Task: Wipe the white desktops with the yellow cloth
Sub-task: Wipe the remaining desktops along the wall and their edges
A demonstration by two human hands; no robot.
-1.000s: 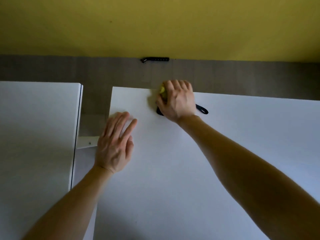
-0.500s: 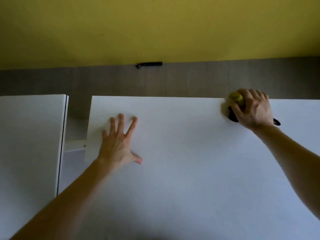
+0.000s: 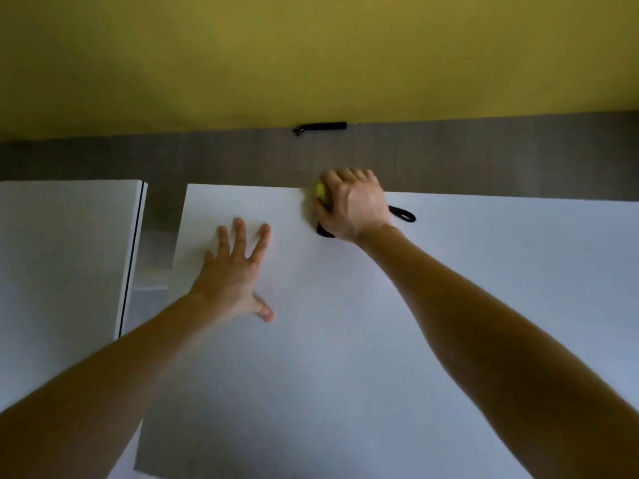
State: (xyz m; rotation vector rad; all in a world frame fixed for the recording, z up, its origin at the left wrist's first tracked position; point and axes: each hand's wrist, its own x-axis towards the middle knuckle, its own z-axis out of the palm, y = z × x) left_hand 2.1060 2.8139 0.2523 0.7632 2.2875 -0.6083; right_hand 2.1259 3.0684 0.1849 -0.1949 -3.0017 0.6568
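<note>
At the far edge of the larger white desktop [image 3: 345, 357], the fingers [image 3: 347, 176] of the right hand [image 3: 358, 209] were clenched round the balled yellow cloth [image 3: 320, 192], a black strap [image 3: 403, 214] under the palm. Nearer on that desktop the left hand [image 3: 235, 274] lay flat, fingers spread, grasping nothing. Pressed so close to the edge, the cloth could likely slip off behind it. Counted: two desktops, the second desktop [image 3: 62, 254] to its left; one cloth, one strap, two hands.

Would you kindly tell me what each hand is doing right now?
Left hand: open, flat on the desk.
Right hand: gripping the yellow cloth.
</note>
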